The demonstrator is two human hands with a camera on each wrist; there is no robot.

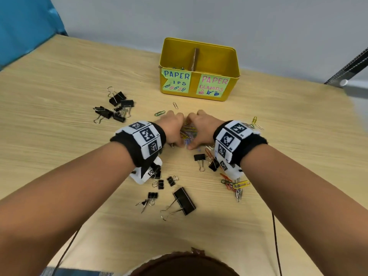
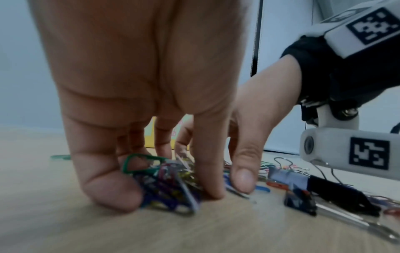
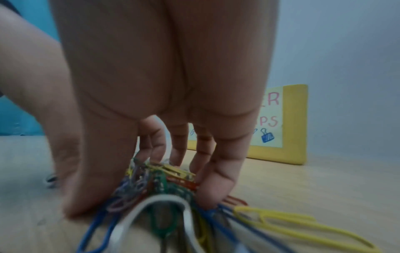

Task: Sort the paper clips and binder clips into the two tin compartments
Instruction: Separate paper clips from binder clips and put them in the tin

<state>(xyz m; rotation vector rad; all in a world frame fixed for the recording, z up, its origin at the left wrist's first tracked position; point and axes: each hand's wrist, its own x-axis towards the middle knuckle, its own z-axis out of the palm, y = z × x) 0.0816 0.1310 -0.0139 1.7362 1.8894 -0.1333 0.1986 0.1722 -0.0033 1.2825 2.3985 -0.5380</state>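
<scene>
A heap of coloured paper clips lies mid-table. My left hand and right hand cup it from both sides, fingers curled round it with their tips on the wood. Up close, the left hand and the right hand press into the tangled clips. The yellow tin stands behind, split by a cardboard divider. Its left side is labelled for paper clips and holds a few. Its right side is labelled paper clamps. Black binder clips lie at the left and near me.
More paper clips lie at the right, plus single ones before the tin. Small binder clips sit by my right wrist. Thin cables trail from both wrists. A wall runs behind the table.
</scene>
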